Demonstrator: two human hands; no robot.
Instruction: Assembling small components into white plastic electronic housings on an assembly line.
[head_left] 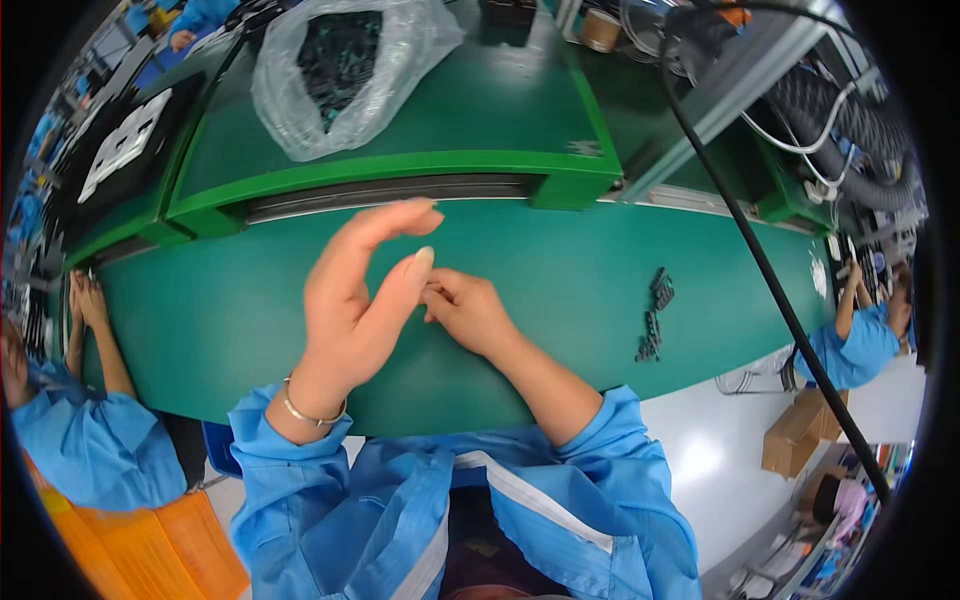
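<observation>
My left hand is raised over the green table, its thumb and curved fingers apart and nothing visible between them. Just right of its thumb is my right hand, lower and with its fingers curled together. The left thumb overlaps those fingertips in view, so whatever they pinch, if anything, cannot be made out. To the right, several small black parts lie in a loose line on the tabletop. A clear plastic bag stands gaping on the raised green shelf, with many small dark parts inside.
The green shelf edge runs across the far side of the table. A black cable slants down on the right, in front of a metal post. Co-workers in blue sit at left and right. A cardboard box rests on the floor.
</observation>
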